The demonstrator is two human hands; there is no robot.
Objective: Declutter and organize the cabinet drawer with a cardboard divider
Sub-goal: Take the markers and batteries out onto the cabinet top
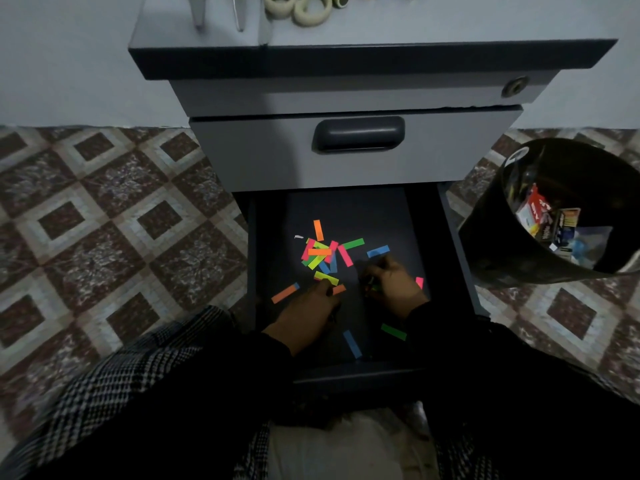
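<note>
Grey metal makes up the cabinet [353, 98], and its lower drawer [446, 258] stands pulled open toward the person, showing a dark floor. Bright paper strips [320, 252] in orange, pink, green, yellow and blue lie scattered on that drawer floor, most of them heaped in a loose pile toward the drawer's back left. Single strips lie apart from the pile: an orange one [284, 293] toward the drawer's left side, a blue one [352, 344] and a green one [393, 331] near the drawer's front edge.

Both hands reach down into the drawer. The left hand [306, 313] lies at the near edge of the pile, its fingertips on a short orange strip; whether it pinches the strip or only touches it cannot be told in the dim light. The right hand [393, 285] sits right of the pile with its fingers curled around a small bunch of coloured strips.

Above the open drawer, the upper drawer [353, 150] is closed, with a dark recessed handle [358, 133]. On the cabinet top, several pale tape rolls [311, 10] lie near the back. A black bin [554, 209] stands on the patterned tile floor [104, 220] just right of the cabinet, with boxes and wrappers inside. No cardboard divider shows inside the drawer.
</note>
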